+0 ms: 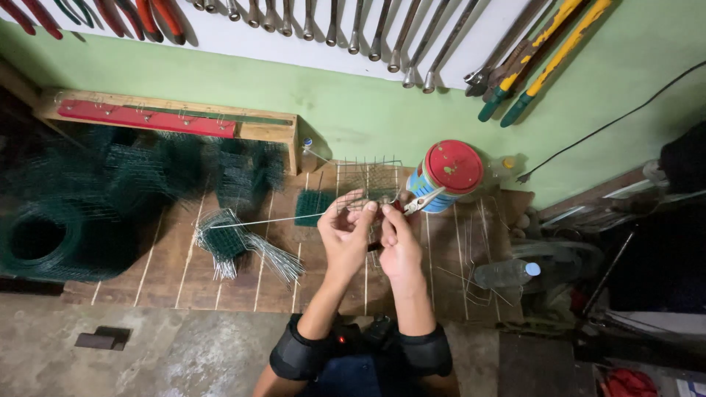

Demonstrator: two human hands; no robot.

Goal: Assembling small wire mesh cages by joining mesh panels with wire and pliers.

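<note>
At the far left I see a roll of dark green wire mesh (pixel 44 239) on the wooden workbench (pixel 176 276), with folded mesh pieces (pixel 158 165) behind it below a red strip (pixel 147 117) on the wall. Near the middle lies a bundle of cut wires (pixel 246 250). A long straight wire (pixel 268 219) runs rightward from there into my left hand (pixel 344 228), whose fingers pinch it near its end, thumb pressed against fingertips. Just beside it, touching, my right hand (pixel 397 239) is closed around pliers (pixel 415 202), whose pale jaws point toward a red-lidded can (pixel 448 175). A small wire cage (pixel 368 176) stands behind both hands. Further right a clear plastic bottle (pixel 507 272) lies on its side.
</note>
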